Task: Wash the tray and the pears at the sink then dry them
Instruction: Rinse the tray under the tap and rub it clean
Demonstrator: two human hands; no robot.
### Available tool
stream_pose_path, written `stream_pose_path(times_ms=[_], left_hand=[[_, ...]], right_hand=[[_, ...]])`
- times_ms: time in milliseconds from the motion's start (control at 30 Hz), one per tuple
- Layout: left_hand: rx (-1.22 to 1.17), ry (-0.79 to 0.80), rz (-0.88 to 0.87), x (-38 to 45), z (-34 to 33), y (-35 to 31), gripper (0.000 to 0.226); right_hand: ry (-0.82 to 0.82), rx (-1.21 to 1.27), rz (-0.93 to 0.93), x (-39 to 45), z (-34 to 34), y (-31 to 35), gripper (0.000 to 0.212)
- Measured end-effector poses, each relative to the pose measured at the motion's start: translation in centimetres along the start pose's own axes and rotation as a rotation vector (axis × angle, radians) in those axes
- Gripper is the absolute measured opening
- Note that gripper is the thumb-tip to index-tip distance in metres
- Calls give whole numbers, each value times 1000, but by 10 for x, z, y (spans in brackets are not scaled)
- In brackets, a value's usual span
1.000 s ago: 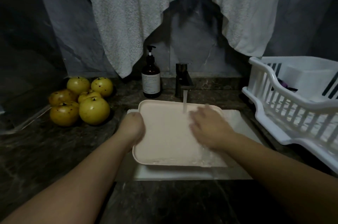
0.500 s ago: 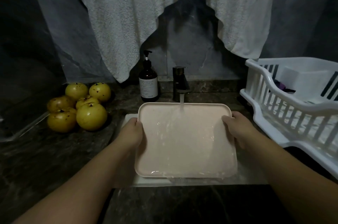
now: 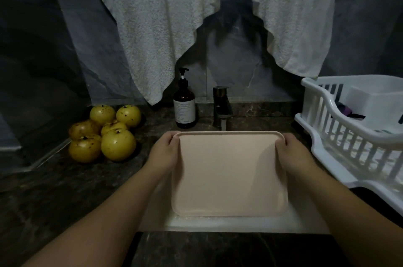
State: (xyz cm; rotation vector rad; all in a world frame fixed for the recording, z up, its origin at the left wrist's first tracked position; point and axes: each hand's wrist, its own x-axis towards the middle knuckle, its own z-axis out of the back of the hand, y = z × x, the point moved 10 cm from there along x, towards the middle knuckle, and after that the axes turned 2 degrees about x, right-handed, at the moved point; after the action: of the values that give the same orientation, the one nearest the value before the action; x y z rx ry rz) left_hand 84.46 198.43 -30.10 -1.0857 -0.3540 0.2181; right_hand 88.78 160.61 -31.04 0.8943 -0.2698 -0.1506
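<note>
A dark marbled countertop [image 3: 54,197] runs beneath a grey stone wall, where a large white towel [image 3: 196,18] hangs down over the back of the sink area. A white sink [image 3: 218,226] is set into the counter, its pale front rim showing under the tray. On the right stands a white plastic dish rack [image 3: 349,135] with a white container inside it.

Over the sink, a pale pink rectangular tray [image 3: 229,175] is held tilted, its far edge raised and close to the dark faucet [image 3: 221,106], from whose spout a short stream of water falls behind the tray's upper rim. The left hand [image 3: 164,153] grips the tray's far left corner, fingers curled round the rim. The right hand [image 3: 291,153] grips the far right corner in the same way.

To the left of the sink, a heap of yellow, speckled pears [image 3: 104,133] sits on the counter, well apart from the tray. Between pears and faucet stands a brown pump soap bottle [image 3: 184,105] with a pale label.
</note>
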Motion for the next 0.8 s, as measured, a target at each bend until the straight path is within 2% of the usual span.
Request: stream_pose_path(times_ms=[67, 133, 233, 367, 500, 667, 733, 800], left_hand=[[56, -11, -20, 5, -5, -4, 25], [112, -31, -48, 8, -10, -5, 27], [161, -68, -81, 10, -12, -6, 24], [179, -71, -106, 7, -16, -4, 17], [226, -58, -192, 7, -18, -17, 18], [620, 120, -567, 8, -46, -64, 27], [738, 202, -610, 13, -52, -65, 28], [812, 209, -605, 18, -44, -56, 31]], right_hand=[[-39, -152, 122, 0, -2, 20, 40], [-45, -445, 252, -2, -14, 47, 43], [46, -725, 421, -7, -50, 92, 37], [190, -702, 528, -24, -98, 137, 32], [166, -686, 649, -41, -121, 166, 29], [175, -725, 739, -44, -120, 174, 31], [218, -729, 731, -39, -113, 165, 35], [232, -739, 674, -24, -94, 143, 35]])
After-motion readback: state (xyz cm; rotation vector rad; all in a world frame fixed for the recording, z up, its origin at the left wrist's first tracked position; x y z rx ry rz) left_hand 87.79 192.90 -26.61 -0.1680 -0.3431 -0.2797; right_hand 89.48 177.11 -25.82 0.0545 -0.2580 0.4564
